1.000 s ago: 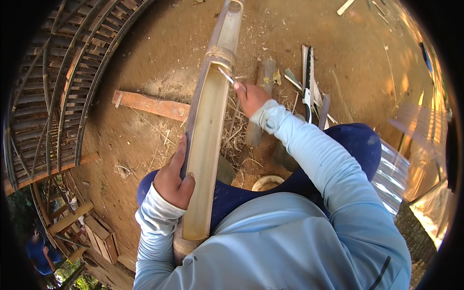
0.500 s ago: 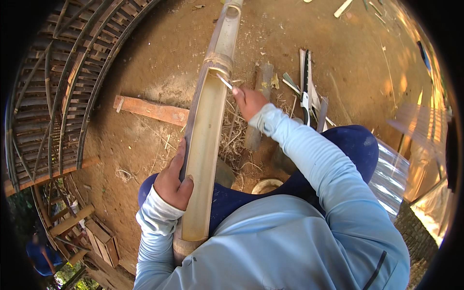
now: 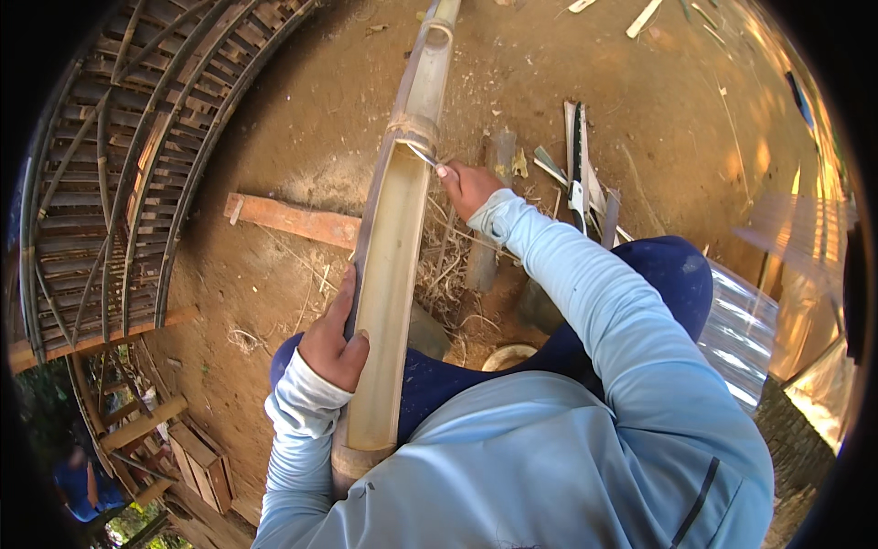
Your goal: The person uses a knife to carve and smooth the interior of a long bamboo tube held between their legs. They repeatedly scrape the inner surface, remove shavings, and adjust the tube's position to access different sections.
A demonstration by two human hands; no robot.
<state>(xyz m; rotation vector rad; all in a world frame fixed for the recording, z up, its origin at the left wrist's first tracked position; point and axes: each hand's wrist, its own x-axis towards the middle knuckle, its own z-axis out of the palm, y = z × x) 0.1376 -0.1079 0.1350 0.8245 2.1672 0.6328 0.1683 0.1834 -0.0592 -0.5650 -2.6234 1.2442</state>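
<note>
we see a long bamboo (image 3: 389, 274) slanting across the person's lap, its lower end against the shirt (image 3: 530, 448) and its far end reaching out over the dirt ground (image 3: 302, 91). its upper side is cut open into troughs, parted by a node (image 3: 413, 126). the near trough is long, pale and smooth inside; beyond the node we see a shorter one.

the left hand (image 3: 335, 346) grasps the bamboo at its left wall, thumb at the rim, a finger stretched along the outside. the right hand (image 3: 468, 189) is clenched on a slim blade (image 3: 422, 156), and the blade's tip sits at the top end of the near trough, just below the node. whether the tip touches the wall, we cannot tell.

between the legs we see a round, pale bowl (image 3: 509, 356), partly covered by the trousers (image 3: 672, 274); we cannot make out its contents. at lower left stands a wooden crate (image 3: 201, 465), its inside turned from us.

right of the bamboo, curly shavings (image 3: 448, 265) lie beside a short log (image 3: 483, 261). near them a saw (image 3: 577, 165) rests among pale strips (image 3: 596, 188). left of the bamboo lies a reddish plank (image 3: 293, 220).
</note>
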